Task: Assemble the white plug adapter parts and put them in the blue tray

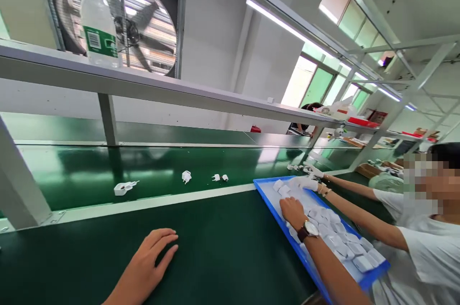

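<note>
My left hand [153, 257] hangs over the dark green bench with nothing in it, its thumb apart from the other fingers. At the blue tray [268, 199], my right hand [293, 212] has its fingers curled down near the left side; what they hold, if anything, is hidden. A watch is on my right wrist. Several white plastic charger pieces [341, 242] lie in the tray, a few close to my right hand. On the green conveyor belt beyond are a white plug adapter [124, 188], another plug [186, 177] and small white plug parts [216, 177].
A co-worker's gloved hand [304, 182] reaches over the tray's far end, the other toward the belt. A metal shelf [179, 91] crosses above, carrying a plastic bottle [98, 31]. A pale rail [158, 202] edges the belt, with an upright post [21, 175] at left.
</note>
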The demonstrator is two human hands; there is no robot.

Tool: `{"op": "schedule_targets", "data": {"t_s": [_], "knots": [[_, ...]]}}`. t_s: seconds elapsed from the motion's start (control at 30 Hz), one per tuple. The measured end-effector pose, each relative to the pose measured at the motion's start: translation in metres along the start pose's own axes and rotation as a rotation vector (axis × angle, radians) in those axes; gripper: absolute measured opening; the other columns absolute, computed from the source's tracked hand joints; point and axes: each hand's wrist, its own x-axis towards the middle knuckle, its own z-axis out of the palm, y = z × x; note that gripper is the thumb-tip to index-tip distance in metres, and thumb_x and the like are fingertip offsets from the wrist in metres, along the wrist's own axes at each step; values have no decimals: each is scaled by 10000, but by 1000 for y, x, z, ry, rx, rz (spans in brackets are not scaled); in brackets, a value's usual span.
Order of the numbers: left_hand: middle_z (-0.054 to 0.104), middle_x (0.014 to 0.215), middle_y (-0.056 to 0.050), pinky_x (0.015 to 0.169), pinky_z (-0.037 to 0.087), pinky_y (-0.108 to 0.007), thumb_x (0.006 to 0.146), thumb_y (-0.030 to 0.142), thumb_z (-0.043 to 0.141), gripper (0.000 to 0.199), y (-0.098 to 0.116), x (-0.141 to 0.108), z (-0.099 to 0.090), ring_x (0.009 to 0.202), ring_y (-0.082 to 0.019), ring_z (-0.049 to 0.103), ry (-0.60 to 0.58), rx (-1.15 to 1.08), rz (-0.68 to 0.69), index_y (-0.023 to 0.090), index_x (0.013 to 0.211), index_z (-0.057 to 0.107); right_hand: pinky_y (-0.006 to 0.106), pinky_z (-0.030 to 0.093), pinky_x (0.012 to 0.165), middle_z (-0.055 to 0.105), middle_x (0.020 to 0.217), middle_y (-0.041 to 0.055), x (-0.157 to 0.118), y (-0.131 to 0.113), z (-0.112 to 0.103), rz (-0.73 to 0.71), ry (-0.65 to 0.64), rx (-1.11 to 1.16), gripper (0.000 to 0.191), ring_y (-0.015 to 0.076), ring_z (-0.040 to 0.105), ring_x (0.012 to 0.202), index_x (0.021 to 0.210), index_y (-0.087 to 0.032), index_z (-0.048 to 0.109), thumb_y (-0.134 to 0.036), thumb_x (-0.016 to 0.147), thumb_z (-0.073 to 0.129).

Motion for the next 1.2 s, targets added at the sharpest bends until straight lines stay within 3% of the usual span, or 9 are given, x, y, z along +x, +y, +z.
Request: {"op": "schedule_targets", "data": {"t_s": [0.23,0.3,0.4,0.53,0.7,0.8,0.9,1.03,1.2], "knots": [[752,1087,-40,883,639,-309,963,376,616,188,30,-7,2,970,-206,747,-121,-214,-116,320,1095,737,381,522,691,598,718,71,16,-18,15,-56,-193,-80,279,230,666,732,605,-220,599,-54,829,606],[740,1119,-40,858,639,-317,958,382,619,255,35,-8,4,939,-197,739,-155,-318,-232,330,1196,695,385,570,736,665,888,79,10,-58,37,-139,-270,-14,176,237,691,783,841,-227,708,-84,804,614],[722,1169,-65,789,640,-318,954,413,610,419,40,-8,11,905,-192,731,-177,-532,-407,306,1358,589,392,631,837,694,1085,61,-18,-142,70,-379,-503,285,552,223,718,892,1408,-258,547,-134,872,592],[739,1012,-60,722,615,-320,990,463,528,372,35,-5,10,818,-196,712,-154,-557,-504,248,1269,646,424,645,879,720,1198,52,-48,-224,108,-603,-681,439,689,266,716,1014,1505,-363,460,-179,882,692],[735,1063,-76,817,609,-388,913,297,590,460,12,-7,1,909,-244,703,-19,-132,-417,247,1371,603,487,506,1123,682,1325,47,1,-201,167,-317,-526,428,477,282,628,1249,1376,-317,616,-348,903,669],[748,1126,-89,858,613,-408,841,170,621,633,6,-13,6,1028,-285,697,-109,3,-325,268,1461,540,603,351,1198,672,1298,132,50,-168,203,-155,-427,380,463,337,542,1338,1301,-180,653,-269,851,599],[748,1191,-108,911,613,-451,820,285,756,666,8,-15,11,1080,-328,693,-189,33,-278,262,1455,559,611,407,1123,717,1092,176,77,-155,226,-27,-405,379,365,377,611,1227,1084,-132,727,-218,755,593],[702,1294,-137,966,603,-511,905,504,691,596,12,-7,3,1167,-347,671,-63,38,-262,242,1428,581,530,551,957,736,870,101,67,-172,238,50,-446,516,344,305,719,921,1059,-153,715,-257,748,609],[621,1385,-128,972,614,-437,946,339,654,580,18,1,-10,1181,-281,672,148,-57,-269,269,1488,461,459,636,786,759,912,70,6,-221,217,76,-514,798,573,252,739,803,1349,-180,583,-405,836,705]]}}
